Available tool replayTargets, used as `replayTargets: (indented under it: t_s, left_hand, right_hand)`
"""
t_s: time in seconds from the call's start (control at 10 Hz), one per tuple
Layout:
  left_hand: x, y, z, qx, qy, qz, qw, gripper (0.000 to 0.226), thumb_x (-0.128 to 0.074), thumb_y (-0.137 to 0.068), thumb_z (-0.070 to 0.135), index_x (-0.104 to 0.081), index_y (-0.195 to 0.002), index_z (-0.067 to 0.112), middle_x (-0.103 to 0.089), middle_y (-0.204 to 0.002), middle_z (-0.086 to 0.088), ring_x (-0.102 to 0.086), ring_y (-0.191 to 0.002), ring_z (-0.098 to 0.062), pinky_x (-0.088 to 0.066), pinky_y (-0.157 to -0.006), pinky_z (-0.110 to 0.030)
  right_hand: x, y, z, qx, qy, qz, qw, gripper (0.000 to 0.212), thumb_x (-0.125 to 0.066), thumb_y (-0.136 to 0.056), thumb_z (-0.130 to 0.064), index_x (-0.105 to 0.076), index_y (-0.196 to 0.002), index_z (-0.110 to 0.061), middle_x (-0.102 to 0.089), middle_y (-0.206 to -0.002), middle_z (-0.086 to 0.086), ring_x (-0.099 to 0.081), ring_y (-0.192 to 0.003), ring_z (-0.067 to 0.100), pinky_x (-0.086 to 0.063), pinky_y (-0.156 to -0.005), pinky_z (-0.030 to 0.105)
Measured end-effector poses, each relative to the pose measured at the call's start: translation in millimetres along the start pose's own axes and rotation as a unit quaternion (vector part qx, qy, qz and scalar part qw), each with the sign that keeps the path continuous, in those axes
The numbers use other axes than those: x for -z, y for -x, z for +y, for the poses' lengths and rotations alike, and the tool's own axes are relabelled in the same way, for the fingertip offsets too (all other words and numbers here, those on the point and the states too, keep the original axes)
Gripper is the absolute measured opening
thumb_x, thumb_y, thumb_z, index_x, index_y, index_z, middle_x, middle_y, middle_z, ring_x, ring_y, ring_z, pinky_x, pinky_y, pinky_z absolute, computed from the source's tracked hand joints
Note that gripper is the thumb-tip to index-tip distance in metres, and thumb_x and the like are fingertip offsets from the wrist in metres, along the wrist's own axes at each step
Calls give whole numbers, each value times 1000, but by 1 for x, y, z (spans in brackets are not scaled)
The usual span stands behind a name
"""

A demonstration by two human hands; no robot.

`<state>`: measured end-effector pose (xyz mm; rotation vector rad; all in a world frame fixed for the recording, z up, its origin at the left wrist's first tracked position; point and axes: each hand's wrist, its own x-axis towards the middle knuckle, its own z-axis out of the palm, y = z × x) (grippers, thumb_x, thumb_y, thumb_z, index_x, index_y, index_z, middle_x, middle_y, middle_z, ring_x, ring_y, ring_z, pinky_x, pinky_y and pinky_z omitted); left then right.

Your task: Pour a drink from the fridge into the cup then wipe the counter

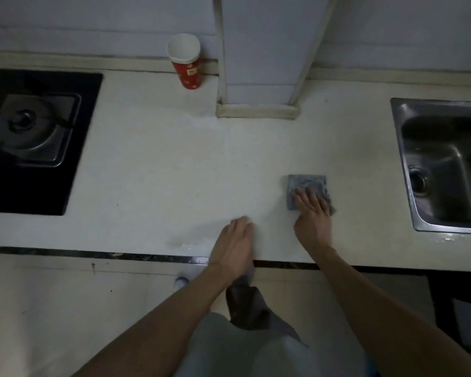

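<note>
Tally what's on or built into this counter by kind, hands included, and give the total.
Cups: 1, the red cup
Cloths: 1, the grey cloth
Hobs: 1, the gas hob
Sinks: 1, the sink
Hands: 2, left hand and right hand
Total: 6

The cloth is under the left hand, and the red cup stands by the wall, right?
Not quite. The head view shows the cloth under the right hand; the left hand rests bare on the counter. The red cup does stand by the wall.
</note>
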<state>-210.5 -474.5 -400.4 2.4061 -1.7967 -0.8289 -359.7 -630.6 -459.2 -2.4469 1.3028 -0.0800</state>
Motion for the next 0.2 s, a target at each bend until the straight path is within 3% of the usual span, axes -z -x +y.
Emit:
replayTargets:
  t_s: [0.1, 0.2]
  left_hand:
    - [-5, 10, -12, 23, -21, 18, 999, 58, -52, -85, 7, -37, -142, 7, -33, -149, -11, -35, -134, -27, -32, -111, -33]
    - [-2, 18, -23, 32, -36, -29, 998, 55, -54, -84, 7, -42, -138, 7, -30, -151, -10, -32, -136, -27, -37, -107, -34]
  right_hand:
    - [1, 6, -1, -2, 13, -11, 1000, 63, -31, -81, -8, -47, -142, -7, -42, -151, 7, -27, -146, 26, -14, -120, 42]
    - [5, 1, -6, -11, 34, -50, 998, 59, -35, -88, -9, -38, -147, -9, -33, -156, 5, -19, -149, 24, -11, -122, 40]
